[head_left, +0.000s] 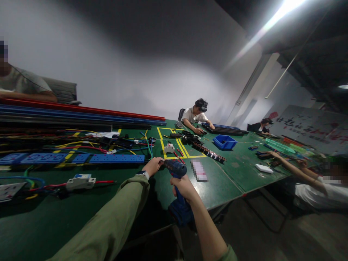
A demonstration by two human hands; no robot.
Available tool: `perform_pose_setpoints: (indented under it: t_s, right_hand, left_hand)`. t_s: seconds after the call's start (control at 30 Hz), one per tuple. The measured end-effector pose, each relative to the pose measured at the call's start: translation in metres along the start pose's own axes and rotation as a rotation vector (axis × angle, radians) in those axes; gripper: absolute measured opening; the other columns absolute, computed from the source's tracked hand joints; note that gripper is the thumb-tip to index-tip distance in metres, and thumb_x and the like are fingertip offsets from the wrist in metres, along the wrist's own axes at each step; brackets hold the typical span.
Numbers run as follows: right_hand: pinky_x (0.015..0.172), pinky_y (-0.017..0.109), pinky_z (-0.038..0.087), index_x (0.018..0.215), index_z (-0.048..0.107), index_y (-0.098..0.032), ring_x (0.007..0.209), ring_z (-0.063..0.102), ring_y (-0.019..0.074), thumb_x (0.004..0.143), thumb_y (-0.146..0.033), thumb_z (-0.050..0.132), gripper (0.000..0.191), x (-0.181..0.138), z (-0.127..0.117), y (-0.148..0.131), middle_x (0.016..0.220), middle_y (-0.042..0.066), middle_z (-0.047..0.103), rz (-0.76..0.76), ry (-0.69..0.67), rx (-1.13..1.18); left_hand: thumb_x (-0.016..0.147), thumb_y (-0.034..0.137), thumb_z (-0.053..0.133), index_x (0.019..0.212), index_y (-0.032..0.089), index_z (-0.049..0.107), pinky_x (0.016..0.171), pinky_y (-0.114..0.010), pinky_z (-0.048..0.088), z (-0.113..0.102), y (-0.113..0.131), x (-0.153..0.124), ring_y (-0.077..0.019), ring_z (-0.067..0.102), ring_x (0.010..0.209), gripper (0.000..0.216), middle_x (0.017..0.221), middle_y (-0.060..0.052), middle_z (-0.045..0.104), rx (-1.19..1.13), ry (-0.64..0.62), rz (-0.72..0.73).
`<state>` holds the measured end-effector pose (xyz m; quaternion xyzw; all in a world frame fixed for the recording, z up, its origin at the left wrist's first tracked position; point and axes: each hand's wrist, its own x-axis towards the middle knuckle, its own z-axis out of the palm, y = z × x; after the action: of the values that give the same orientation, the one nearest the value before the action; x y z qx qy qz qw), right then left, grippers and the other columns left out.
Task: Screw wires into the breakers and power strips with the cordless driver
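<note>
My right hand point(186, 187) is wrapped around the handle of a blue cordless drill point(176, 167), whose battery base hangs near the table's front edge. The drill points left, toward my left hand point(153, 166). There the fingers are closed right at the drill's front end, and what they grip is too small to make out. Just left of that hand lies a blue socket strip point(116, 158). A white circuit breaker point(169, 148) and red-handled screwdrivers point(179, 153) lie beyond the drill, and a phone point(199, 170) lies to its right.
On the left, another breaker point(81, 182) with red wires lies among loose cables. Long red and blue rails point(108, 113) line the back. A blue bin point(224, 142) stands farther right on the green table point(231, 170). Several other people sit around the tables.
</note>
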<state>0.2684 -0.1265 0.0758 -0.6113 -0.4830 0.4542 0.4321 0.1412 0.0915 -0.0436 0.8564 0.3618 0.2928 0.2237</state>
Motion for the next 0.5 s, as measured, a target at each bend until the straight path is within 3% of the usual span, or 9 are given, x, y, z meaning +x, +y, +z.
perform_pose_setpoints:
  t_s: [0.5]
  right_hand:
    - [0.039, 0.021, 0.031, 0.081, 0.053, -0.019, 0.035, 0.047, 0.0108, 0.069, -0.024, 0.055, 0.013, -0.001, 0.002, -0.001, 0.046, -0.008, 0.046, -0.004, 0.020, -0.002]
  left_hand:
    - [0.090, 0.024, 0.060, 0.103, 0.019, 0.072, 0.093, -0.029, 0.048, -0.016, 0.027, -0.009, -0.0210, 0.067, 0.101, 0.019, 0.099, -0.009, 0.075, -0.028, 0.035, -0.062]
